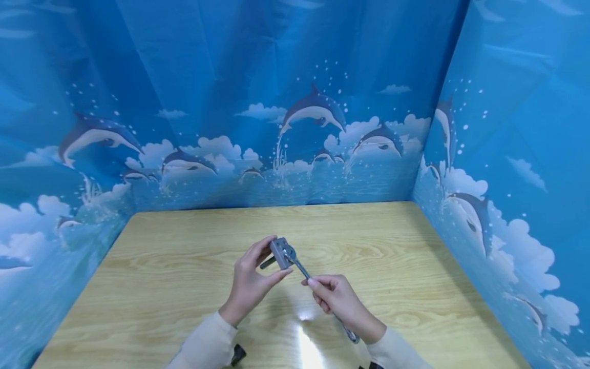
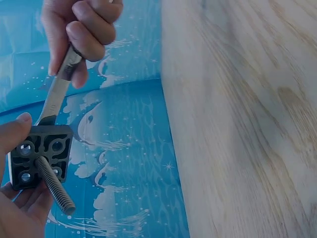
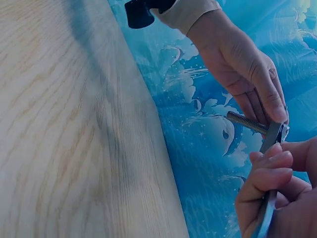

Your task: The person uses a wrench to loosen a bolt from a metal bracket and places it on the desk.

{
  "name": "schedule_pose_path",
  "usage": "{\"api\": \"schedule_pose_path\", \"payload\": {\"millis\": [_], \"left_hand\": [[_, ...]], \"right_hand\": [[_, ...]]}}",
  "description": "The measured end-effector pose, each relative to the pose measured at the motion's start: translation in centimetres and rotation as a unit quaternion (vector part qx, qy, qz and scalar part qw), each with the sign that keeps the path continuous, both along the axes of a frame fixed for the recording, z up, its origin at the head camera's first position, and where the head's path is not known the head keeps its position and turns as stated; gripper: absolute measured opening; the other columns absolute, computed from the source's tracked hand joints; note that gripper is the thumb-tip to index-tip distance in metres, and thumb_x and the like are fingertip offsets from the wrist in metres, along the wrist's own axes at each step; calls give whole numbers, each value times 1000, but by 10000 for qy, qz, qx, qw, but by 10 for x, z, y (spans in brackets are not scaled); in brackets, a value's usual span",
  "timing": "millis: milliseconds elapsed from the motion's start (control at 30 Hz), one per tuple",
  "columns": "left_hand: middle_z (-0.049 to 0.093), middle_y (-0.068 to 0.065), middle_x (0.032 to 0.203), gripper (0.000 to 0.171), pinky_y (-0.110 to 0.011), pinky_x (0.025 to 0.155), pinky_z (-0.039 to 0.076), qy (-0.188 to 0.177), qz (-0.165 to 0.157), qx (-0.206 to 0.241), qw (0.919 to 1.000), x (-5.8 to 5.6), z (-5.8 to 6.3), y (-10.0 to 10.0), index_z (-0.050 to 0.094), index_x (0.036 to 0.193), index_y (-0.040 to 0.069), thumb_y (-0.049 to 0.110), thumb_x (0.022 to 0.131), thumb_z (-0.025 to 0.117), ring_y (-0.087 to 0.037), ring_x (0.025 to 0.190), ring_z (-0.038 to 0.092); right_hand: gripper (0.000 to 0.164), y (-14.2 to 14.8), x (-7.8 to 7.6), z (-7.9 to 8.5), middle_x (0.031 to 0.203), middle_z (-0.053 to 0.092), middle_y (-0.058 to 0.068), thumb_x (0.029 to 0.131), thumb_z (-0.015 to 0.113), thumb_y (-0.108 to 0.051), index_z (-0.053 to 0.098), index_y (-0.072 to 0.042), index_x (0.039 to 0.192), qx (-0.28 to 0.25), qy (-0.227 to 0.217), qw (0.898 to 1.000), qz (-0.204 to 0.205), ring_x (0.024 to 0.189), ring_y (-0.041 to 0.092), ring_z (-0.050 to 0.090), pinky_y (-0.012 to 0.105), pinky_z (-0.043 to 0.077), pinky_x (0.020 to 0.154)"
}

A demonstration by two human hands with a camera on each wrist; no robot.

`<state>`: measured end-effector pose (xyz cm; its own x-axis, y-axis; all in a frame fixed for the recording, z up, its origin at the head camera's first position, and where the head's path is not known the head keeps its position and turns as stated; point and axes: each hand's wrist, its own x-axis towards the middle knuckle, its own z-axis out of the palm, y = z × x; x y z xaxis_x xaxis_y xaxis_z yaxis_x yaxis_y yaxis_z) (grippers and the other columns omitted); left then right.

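Note:
My left hand [image 1: 251, 282] grips a square grey block [image 1: 280, 253] by its edges, thumb on one side and fingers on the other. In the left wrist view the block's ribbed underside [image 2: 40, 157] shows several holes. A threaded bolt [image 2: 55, 186] sticks out of that underside. My right hand [image 1: 335, 297] holds a metal wrench [image 1: 301, 268] by the middle of its handle. The wrench's head lies against the block's face, around a fastener partly hidden by it. The handle's ring end comes out below the right hand.
Both hands work above a light wood-grain table [image 1: 184, 256]. A blue curtain with dolphins [image 1: 230, 102] stands along its back and sides. Black straps [image 1: 238, 354] show at the sleeves.

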<state>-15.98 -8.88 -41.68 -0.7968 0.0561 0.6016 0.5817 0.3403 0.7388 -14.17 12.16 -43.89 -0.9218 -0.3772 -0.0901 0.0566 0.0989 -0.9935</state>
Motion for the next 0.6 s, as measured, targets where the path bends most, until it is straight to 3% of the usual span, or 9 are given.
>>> {"api": "schedule_pose_path", "payload": {"millis": [100, 300, 433, 600], "left_hand": [[61, -25, 120, 73, -36, 93, 54, -313, -179, 155, 9992, 3, 8, -2, 52, 128, -8, -2, 63, 85, -36, 105, 64], [60, -12, 128, 72, -26, 97, 51, -1135, -706, 469, 9899, -1, 10, -19, 53, 132, 6, 5, 67, 85, -23, 112, 62], [59, -9, 131, 71, -27, 97, 51, -1549, -1220, 748, 9775, -3, 12, -29, 53, 134, 11, 8, 70, 84, -20, 115, 60], [56, -15, 134, 73, -31, 97, 51, -1978, -1815, 1139, 9565, -2, 18, -38, 51, 136, 8, 6, 71, 83, -21, 115, 60]], "right_hand": [[34, 3, -4, 2, 63, 51, -3, 97, 56, -25, 65, 4, 111, 165, 144, 9997, 120, 46, 2, 39, 10, 31, 38], [33, 14, -23, 8, 59, 48, -2, 98, 56, -24, 67, 6, 105, 419, 544, 9960, 572, 44, 3, 35, 12, 28, 38], [29, 21, -38, 12, 58, 46, -3, 98, 56, -20, 68, 6, 104, 538, 903, 9891, 1032, 45, 3, 33, 14, 27, 39], [22, 26, -55, 16, 57, 44, -4, 98, 54, -14, 70, 2, 101, 499, 1463, 9721, 1763, 47, 4, 34, 17, 29, 40]]}}
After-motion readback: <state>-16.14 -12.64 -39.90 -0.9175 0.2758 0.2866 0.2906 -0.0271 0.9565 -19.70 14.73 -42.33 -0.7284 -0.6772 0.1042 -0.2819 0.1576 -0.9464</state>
